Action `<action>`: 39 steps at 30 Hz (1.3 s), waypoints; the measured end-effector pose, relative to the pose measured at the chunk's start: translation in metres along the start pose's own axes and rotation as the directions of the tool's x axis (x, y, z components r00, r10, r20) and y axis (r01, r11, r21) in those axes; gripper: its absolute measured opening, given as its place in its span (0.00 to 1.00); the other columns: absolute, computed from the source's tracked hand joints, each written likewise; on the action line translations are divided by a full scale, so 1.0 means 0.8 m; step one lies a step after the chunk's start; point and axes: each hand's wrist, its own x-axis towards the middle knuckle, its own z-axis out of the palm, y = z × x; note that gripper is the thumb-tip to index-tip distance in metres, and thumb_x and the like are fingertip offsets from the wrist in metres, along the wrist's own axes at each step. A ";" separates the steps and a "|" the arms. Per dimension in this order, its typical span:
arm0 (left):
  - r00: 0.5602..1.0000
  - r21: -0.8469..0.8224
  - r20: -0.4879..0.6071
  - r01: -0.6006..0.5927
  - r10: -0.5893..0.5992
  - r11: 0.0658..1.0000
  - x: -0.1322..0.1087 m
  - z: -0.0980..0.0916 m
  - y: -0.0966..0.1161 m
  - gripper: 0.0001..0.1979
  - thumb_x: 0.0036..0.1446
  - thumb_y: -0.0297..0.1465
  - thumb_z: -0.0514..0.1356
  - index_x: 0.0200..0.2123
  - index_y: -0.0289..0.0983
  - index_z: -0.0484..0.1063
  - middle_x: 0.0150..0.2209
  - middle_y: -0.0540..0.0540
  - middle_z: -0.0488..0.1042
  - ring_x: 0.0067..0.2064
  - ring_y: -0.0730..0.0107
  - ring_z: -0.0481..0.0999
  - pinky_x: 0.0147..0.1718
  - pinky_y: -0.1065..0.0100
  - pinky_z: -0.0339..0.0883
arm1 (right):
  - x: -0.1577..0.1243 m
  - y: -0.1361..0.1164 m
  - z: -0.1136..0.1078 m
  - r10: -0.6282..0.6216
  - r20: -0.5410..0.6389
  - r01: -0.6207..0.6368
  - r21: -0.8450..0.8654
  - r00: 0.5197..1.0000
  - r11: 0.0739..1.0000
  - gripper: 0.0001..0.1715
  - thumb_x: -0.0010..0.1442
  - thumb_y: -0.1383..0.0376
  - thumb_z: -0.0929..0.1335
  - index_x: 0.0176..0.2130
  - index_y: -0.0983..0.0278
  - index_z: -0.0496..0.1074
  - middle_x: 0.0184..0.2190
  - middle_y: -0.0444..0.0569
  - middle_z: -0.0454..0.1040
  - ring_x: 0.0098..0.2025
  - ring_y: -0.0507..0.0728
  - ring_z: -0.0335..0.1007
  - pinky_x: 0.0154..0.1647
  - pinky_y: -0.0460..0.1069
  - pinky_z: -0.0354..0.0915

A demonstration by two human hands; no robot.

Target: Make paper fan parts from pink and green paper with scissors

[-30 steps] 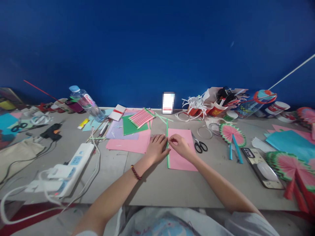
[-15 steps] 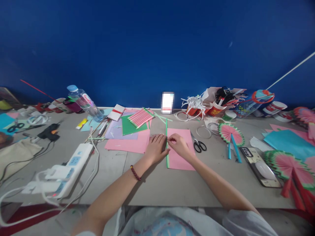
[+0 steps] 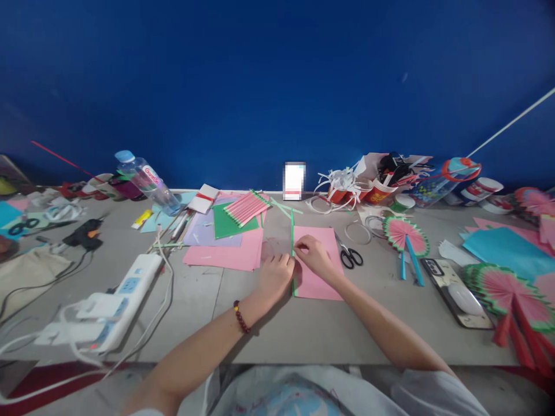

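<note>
A pink paper sheet (image 3: 323,283) lies upright in front of me, with a green paper strip (image 3: 292,222) along its left edge. My right hand (image 3: 313,253) rests over the sheet, its thumb and forefinger pinched at the strip. My left hand (image 3: 277,280) is on the table just left of the strip. Its fingers are curled, with their tips at the strip a little below the right fingertips; the thumb is hidden. Black-handled scissors (image 3: 351,257) lie beside the sheet's right edge.
Pink, purple and green papers with a pleated pink piece (image 3: 246,208) lie to the left. Nearby are a power strip (image 3: 130,300), a bottle (image 3: 150,182) and a glue gun (image 3: 87,234). Watermelon-like paper fans (image 3: 406,234) and a phone (image 3: 437,283) are at right.
My left hand has slid toward me along the strip, and its flat fingers have curled. My right hand stays pinched at nearly the same spot.
</note>
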 end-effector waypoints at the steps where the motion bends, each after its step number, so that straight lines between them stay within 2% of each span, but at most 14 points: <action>1: 0.999 0.002 0.032 0.013 -0.013 1.000 -0.001 -0.002 0.002 0.09 0.63 0.27 0.52 0.41 0.35 0.72 0.35 0.42 0.71 0.39 0.59 0.72 0.36 0.61 0.62 | 0.000 0.000 0.000 0.010 0.001 -0.010 0.000 1.000 1.000 0.06 0.50 0.74 0.66 0.26 0.63 0.70 0.28 0.47 0.73 0.32 0.54 0.68 0.35 0.49 0.65; 8: 0.983 -0.017 0.181 0.021 -0.018 1.000 -0.002 -0.012 0.007 0.15 0.65 0.25 0.48 0.51 0.34 0.69 0.36 0.39 0.73 0.39 0.59 0.75 0.35 0.62 0.63 | 0.003 0.001 0.000 0.042 0.007 -0.042 0.001 0.999 0.999 0.06 0.50 0.74 0.66 0.25 0.63 0.70 0.27 0.47 0.73 0.31 0.54 0.69 0.34 0.48 0.64; 11: 0.977 -0.024 0.214 0.025 -0.019 0.999 -0.002 -0.016 0.008 0.18 0.64 0.24 0.47 0.54 0.33 0.66 0.38 0.37 0.73 0.40 0.59 0.75 0.36 0.62 0.65 | 0.003 0.001 -0.001 0.052 0.011 -0.052 -0.008 0.999 0.999 0.06 0.50 0.73 0.67 0.26 0.64 0.71 0.28 0.47 0.74 0.32 0.54 0.69 0.34 0.48 0.64; 14: 0.975 -0.028 0.222 0.030 -0.023 0.999 -0.001 -0.018 0.009 0.19 0.65 0.24 0.46 0.57 0.32 0.64 0.38 0.37 0.74 0.40 0.58 0.76 0.36 0.62 0.65 | 0.003 -0.001 -0.002 0.063 0.015 -0.063 -0.008 0.998 0.998 0.06 0.50 0.73 0.66 0.26 0.64 0.71 0.28 0.48 0.74 0.32 0.54 0.69 0.35 0.48 0.65; 25: 0.964 -0.012 0.265 -0.028 0.030 1.000 0.003 -0.024 0.008 0.18 0.63 0.22 0.46 0.55 0.29 0.63 0.41 0.36 0.73 0.41 0.57 0.76 0.35 0.62 0.67 | 0.005 -0.001 -0.001 0.082 0.014 -0.081 -0.015 0.997 0.997 0.06 0.50 0.73 0.67 0.25 0.63 0.72 0.27 0.47 0.74 0.32 0.55 0.70 0.34 0.48 0.64; 30: 0.965 -0.013 0.258 0.044 -0.039 0.999 0.003 -0.024 0.010 0.16 0.64 0.23 0.44 0.50 0.32 0.67 0.40 0.37 0.73 0.41 0.59 0.75 0.36 0.64 0.67 | 0.006 -0.002 -0.003 0.116 0.027 -0.115 -0.021 0.993 0.993 0.05 0.49 0.72 0.67 0.25 0.64 0.72 0.28 0.48 0.75 0.32 0.55 0.70 0.34 0.49 0.64; 36: 0.966 -0.030 0.253 0.053 -0.044 0.998 0.004 -0.019 0.007 0.19 0.66 0.25 0.45 0.58 0.33 0.61 0.42 0.36 0.73 0.43 0.59 0.75 0.36 0.64 0.67 | 0.010 0.002 0.000 0.115 0.026 -0.115 -0.005 0.993 0.993 0.05 0.48 0.71 0.66 0.25 0.63 0.71 0.27 0.48 0.74 0.31 0.54 0.69 0.33 0.48 0.64; 39: 0.961 -0.062 0.271 0.076 -0.057 0.995 0.006 -0.022 0.005 0.19 0.67 0.30 0.45 0.58 0.35 0.61 0.42 0.37 0.73 0.42 0.61 0.76 0.36 0.66 0.67 | 0.011 0.006 0.001 0.116 -0.014 -0.116 0.015 0.993 0.993 0.05 0.49 0.70 0.65 0.27 0.63 0.71 0.26 0.46 0.73 0.28 0.53 0.67 0.31 0.48 0.63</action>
